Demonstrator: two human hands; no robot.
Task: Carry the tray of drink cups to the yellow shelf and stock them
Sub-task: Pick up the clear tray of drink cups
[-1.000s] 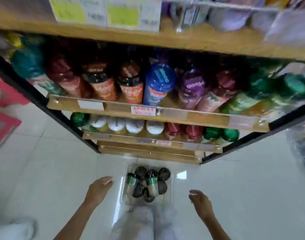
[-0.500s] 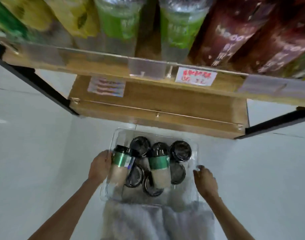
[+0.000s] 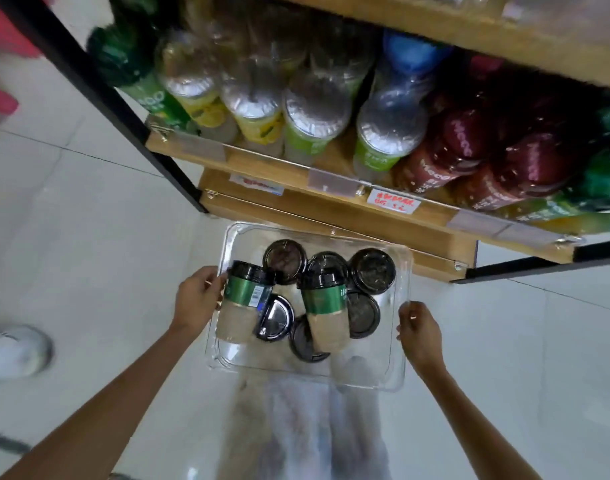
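A clear plastic tray [image 3: 397,344] holds several drink cups with black lids. Two cups with green and tan sleeves lie tipped over: one [image 3: 243,303] at the tray's left side, one [image 3: 326,311] in the middle. The others stand upright, showing only their lids [image 3: 372,270]. My left hand [image 3: 196,299] grips the tray's left rim. My right hand [image 3: 419,329] grips its right rim. The tray is just in front of the bottom of a wooden shelf unit [image 3: 331,202] with a black frame.
The shelf above the tray carries bottles: clear ones with yellow and green labels [image 3: 310,116], dark red ones [image 3: 469,157], green ones at the far right. White floor tiles surround the shelf. My legs [image 3: 317,427] are below the tray. A white shoe [image 3: 16,351] is at the left.
My hands went from hanging open above the floor to gripping both rims of the tray. The view dropped closer to the lower shelves, and the tray now appears larger and nearer.
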